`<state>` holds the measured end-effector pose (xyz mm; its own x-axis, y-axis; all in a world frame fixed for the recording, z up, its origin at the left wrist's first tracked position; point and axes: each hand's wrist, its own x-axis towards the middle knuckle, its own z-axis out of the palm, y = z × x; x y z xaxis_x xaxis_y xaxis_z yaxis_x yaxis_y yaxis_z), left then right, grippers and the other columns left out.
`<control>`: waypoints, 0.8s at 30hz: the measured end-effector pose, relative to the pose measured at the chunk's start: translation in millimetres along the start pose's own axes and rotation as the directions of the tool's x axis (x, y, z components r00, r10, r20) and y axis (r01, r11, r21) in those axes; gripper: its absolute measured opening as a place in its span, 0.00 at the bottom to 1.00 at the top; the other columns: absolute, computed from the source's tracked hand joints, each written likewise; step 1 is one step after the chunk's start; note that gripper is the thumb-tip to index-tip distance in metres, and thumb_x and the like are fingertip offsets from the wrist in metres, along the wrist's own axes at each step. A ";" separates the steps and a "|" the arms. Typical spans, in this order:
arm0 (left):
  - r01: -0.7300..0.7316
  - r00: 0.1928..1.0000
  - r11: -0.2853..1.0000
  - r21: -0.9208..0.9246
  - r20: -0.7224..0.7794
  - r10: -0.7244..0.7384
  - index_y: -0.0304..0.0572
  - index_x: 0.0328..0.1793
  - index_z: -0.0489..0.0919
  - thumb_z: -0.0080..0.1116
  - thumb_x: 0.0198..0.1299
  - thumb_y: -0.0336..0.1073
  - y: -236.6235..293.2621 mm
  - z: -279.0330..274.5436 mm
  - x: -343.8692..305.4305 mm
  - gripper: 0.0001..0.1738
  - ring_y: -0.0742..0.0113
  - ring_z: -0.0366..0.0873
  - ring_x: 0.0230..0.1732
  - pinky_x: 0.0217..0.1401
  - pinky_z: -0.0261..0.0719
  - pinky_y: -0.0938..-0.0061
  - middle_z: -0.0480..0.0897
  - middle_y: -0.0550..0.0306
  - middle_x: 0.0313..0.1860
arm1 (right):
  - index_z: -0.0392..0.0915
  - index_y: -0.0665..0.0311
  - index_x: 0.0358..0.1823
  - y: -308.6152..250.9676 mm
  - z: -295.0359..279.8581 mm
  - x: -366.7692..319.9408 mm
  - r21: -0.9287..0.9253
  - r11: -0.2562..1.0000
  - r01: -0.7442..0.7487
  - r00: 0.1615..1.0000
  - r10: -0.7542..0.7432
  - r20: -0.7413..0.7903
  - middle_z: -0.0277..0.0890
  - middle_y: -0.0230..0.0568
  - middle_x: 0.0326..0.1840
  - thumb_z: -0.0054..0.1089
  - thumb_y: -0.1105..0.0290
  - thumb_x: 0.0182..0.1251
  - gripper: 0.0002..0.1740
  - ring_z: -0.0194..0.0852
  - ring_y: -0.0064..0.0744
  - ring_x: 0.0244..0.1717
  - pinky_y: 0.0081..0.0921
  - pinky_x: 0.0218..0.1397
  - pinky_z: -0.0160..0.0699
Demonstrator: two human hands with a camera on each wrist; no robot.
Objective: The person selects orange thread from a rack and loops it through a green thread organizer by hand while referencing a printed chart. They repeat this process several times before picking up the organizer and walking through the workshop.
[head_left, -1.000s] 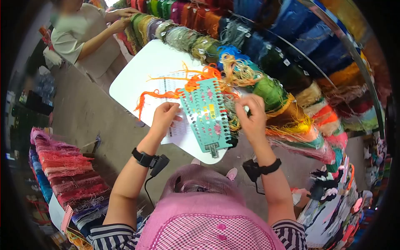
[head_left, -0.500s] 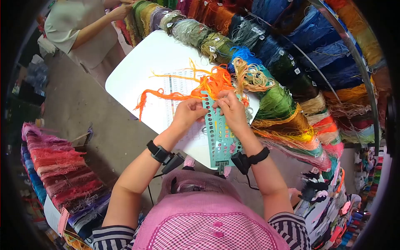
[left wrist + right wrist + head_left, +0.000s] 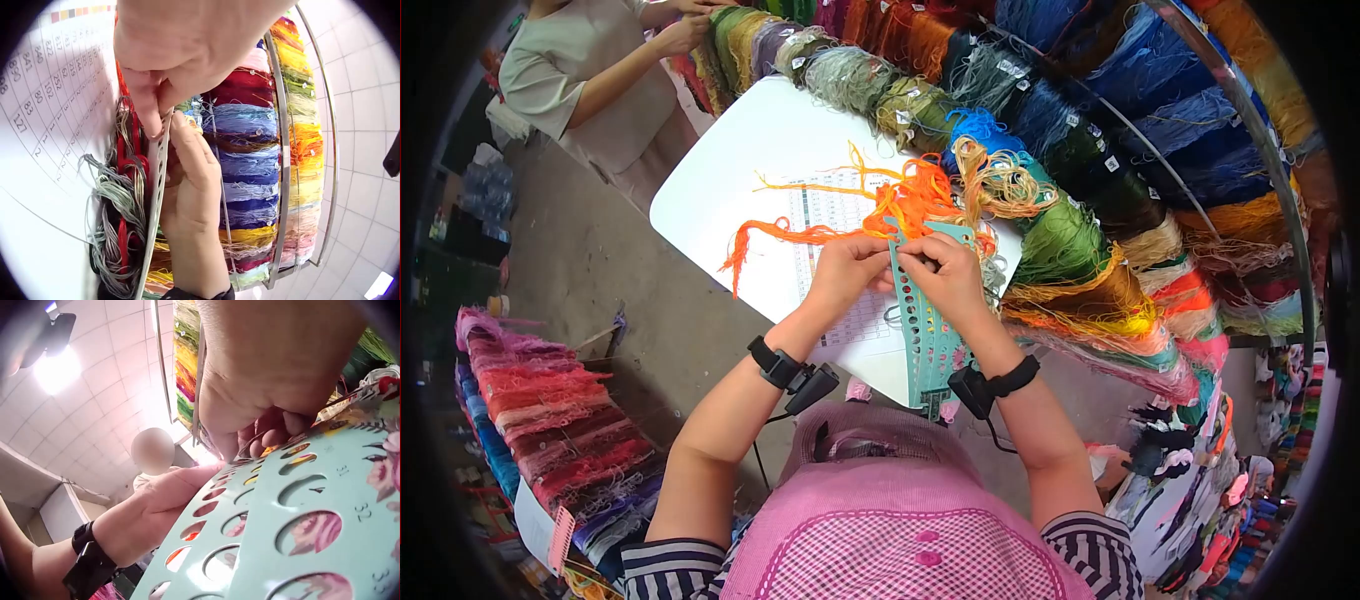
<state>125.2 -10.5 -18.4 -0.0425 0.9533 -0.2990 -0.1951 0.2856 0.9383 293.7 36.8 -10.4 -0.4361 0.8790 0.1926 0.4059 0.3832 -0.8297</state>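
A teal thread organizer card (image 3: 935, 350) with punched holes, printed numbers and pink flowers stands tilted over a white table (image 3: 720, 150). My left hand (image 3: 848, 275) pinches at its left edge near the top. Right beside it, my right hand (image 3: 948, 280) grips the same edge with thumb and fingers. In the left wrist view the card's edge (image 3: 154, 212) is seen side-on, with both hands' fingertips meeting at its upper end. Layers of holes overlap in the right wrist view. Orange thread (image 3: 925, 190) spreads beyond the card; grey and red strands (image 3: 122, 219) hang behind it.
A printed number chart (image 3: 810, 210) lies on the table. Racks of coloured thread (image 3: 1050, 240) run along the right side, and a red-and-pink thread rack (image 3: 550, 400) stands at lower left. Another person (image 3: 600, 90) stands at upper left, hands at the thread.
My hands have come together from either side of the card to its upper left edge. The card has turned and tilted more edge-on. The right hand moved left across it.
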 end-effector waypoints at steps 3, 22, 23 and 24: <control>0.019 0.999 1.000 -0.009 -0.031 -0.020 0.32 0.44 0.82 0.58 0.64 0.29 -0.1 0.8 2.8 0.08 0.77 0.80 0.27 0.32 0.82 0.82 0.83 0.59 0.31 | 0.78 0.65 0.38 -11.9 -1.3 -0.4 -0.045 0.997 0.058 0.998 -0.057 0.024 0.76 0.34 0.29 0.72 0.67 0.50 0.15 0.72 0.29 0.22 0.24 0.29 0.73; 0.082 0.947 0.945 0.317 0.270 -0.173 0.41 0.60 0.79 0.57 0.65 0.38 32.5 -13.8 -7.8 0.19 0.81 0.66 0.16 0.18 0.62 0.84 0.72 0.70 0.19 | 0.62 0.69 0.63 11.1 24.1 -8.0 -0.117 0.991 0.066 0.998 -0.066 0.002 0.71 0.59 0.57 0.69 0.66 0.47 0.40 0.70 0.55 0.59 0.42 0.61 0.71; -0.011 0.953 0.899 0.437 0.277 -0.123 0.45 0.55 0.81 0.59 0.65 0.42 20.5 -10.8 -1.1 0.16 0.84 0.65 0.19 0.20 0.60 0.85 0.71 0.72 0.20 | 0.59 0.71 0.65 13.5 26.2 -8.0 -0.091 0.996 -0.007 0.999 0.011 0.043 0.69 0.63 0.59 0.68 0.65 0.47 0.43 0.65 0.59 0.64 0.44 0.65 0.67; 0.038 0.936 0.908 0.417 0.302 -0.178 0.43 0.50 0.81 0.60 0.63 0.38 19.5 -14.1 3.2 0.12 0.83 0.68 0.22 0.23 0.65 0.84 0.73 0.70 0.22 | 0.57 0.68 0.68 17.3 27.9 -7.3 -0.105 0.994 -0.017 0.997 0.024 0.071 0.63 0.61 0.65 0.69 0.67 0.44 0.47 0.62 0.57 0.68 0.40 0.70 0.63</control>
<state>107.4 -3.3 -3.5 0.2910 0.8715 -0.3947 0.2296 0.3369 0.9131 281.6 29.1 -40.8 -0.4819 0.8658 0.1348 0.4950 0.3959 -0.7735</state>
